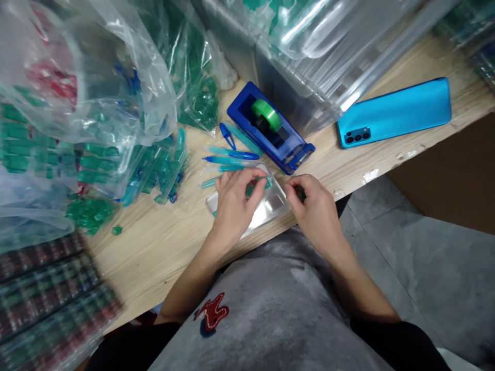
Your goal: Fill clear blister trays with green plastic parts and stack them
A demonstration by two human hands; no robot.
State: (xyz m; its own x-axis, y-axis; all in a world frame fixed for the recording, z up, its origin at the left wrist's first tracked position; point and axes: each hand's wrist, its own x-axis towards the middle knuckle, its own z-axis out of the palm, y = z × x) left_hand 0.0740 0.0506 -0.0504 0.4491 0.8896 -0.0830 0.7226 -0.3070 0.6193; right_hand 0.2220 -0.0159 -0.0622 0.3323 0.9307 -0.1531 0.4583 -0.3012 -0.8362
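Observation:
My left hand [235, 203] is over a shiny metallic tray [274, 198] at the table's front edge, its thumb and fingers closed around a small green piece [266, 182]. To the right of the tray, my right hand [311, 208] has its thumb and index finger pinched together; whatever they hold, if anything, is too small to make out. Just behind the hands stands a blue tape dispenser [284, 149] with a roll of green tape [266, 114]. Blue and teal pen-like pieces [232, 154] lie left of the dispenser.
A blue phone [398, 113] lies at the right on the wooden table [150, 257]. Behind is a clear plastic bin [286, 77]. Bags [154, 93] and loose green pieces [93, 212] cover the left, with wrapped packs [50, 293] at lower left.

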